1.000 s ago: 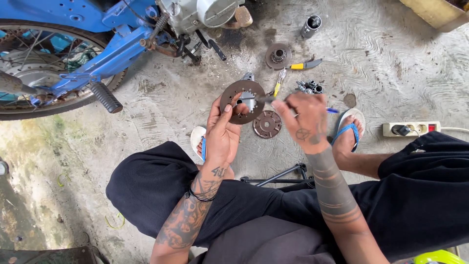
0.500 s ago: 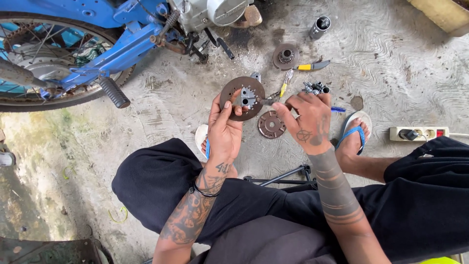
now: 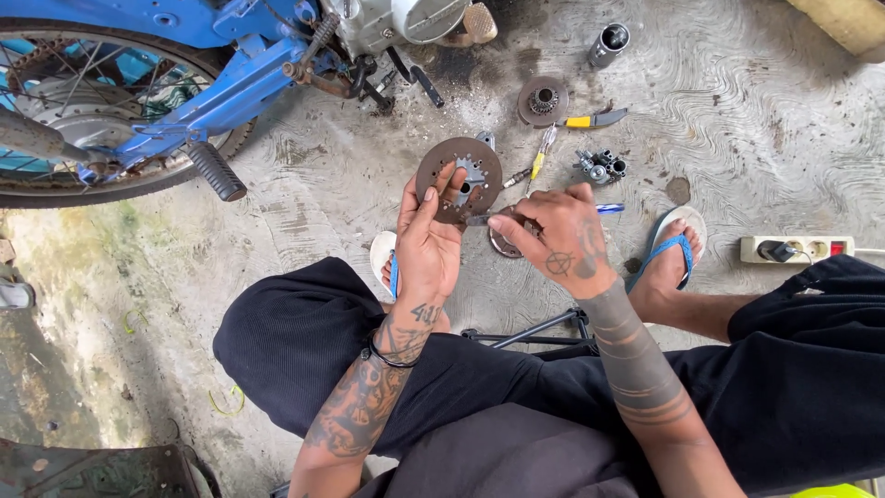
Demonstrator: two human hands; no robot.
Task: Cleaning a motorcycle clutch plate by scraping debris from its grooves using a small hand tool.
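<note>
Two hands work one part: the left hand (image 3: pixel 429 242) pinches the round brown clutch plate (image 3: pixel 458 175) by its rim, upright above the concrete floor (image 3: pixel 304 212), face open to the tool. Right hand (image 3: pixel 560 242) grips what seems a thin metal tool (image 3: pixel 479 219), tip touching the plate.

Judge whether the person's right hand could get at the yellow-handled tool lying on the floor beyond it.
Probably yes: the yellow-handled tool lies on bare concrete beyond the right hand, nothing between, though that hand holds a thin tool.
</note>
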